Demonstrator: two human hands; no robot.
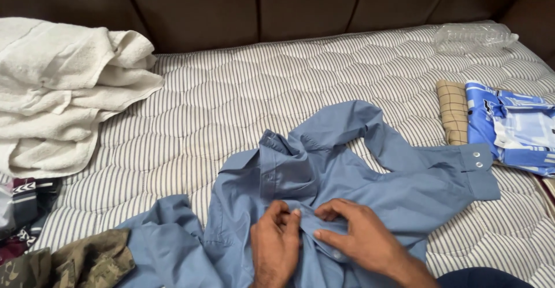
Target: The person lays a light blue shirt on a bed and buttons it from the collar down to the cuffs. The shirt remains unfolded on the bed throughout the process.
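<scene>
I have a blue shirt (347, 178) spread in front of me on a striped mattress (231, 97), collar up toward the headboard and one sleeve flung out to my right, its cuff showing two pale snaps. Both my hands sit on the front of the shirt, just below the collar. My left hand (276, 244) is curled, the fingers bunched together and pinching the edge of the button strip. My right hand (361, 236) lies just beside it, thumb and forefinger closed on the same strip of cloth from the other side, the other fingers stretched flat over the fabric. The fingertips of the two hands nearly meet.

To my left a heap of white towels (63, 85) is piled at the edge of the mattress, and below it lie some dark patterned clothes (26, 207) and a piece of camouflage cloth (81, 262), the last touching the shirt's other sleeve. To my right, well apart from my hands, a folded tan checked cloth (452, 111) lies against a folded blue and white shirt (514, 129). A crumpled clear plastic bottle (471, 36) rests in the far right corner, near the dark brown headboard (260, 4).
</scene>
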